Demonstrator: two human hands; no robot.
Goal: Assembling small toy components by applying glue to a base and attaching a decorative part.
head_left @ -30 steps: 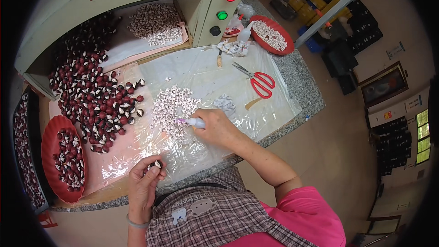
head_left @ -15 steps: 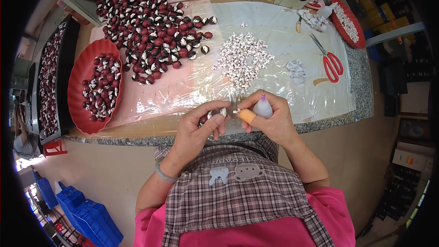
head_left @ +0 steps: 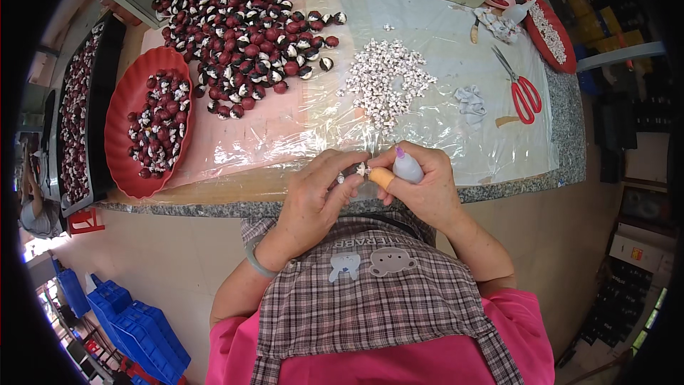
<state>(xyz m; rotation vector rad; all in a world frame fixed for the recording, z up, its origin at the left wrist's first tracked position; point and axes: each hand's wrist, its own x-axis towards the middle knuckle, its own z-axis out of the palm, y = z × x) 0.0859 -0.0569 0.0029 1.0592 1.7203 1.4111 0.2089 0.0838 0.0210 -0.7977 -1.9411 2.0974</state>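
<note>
Fingertip to fingertip, both my hands are at the table's near edge. My left hand (head_left: 313, 189) is closed on a small dark ball with white on it (head_left: 349, 171), mostly covered by the fingers. A small white piece (head_left: 363, 170) touches it, pinched by my right hand (head_left: 431, 189), whose thumb wears an orange finger cover (head_left: 381, 178). Cradled in that same hand is a small squeeze bottle (head_left: 407, 168) with a purple tip, pointing up and away. Beyond the hands lies a loose heap of small white pieces (head_left: 388, 78).
Dark red, black and white balls (head_left: 249, 50) cover the far left of the plastic-covered table. A red scalloped tray (head_left: 117, 150) holds more balls. Right of the white heap lie a crumpled cloth (head_left: 470, 103), red-handled scissors (head_left: 526, 100) and a red dish (head_left: 568, 60) of white pieces.
The gap between my hands has shut: the white piece in my right fingers now meets the ball in my left. The whole view has shifted slightly.
</note>
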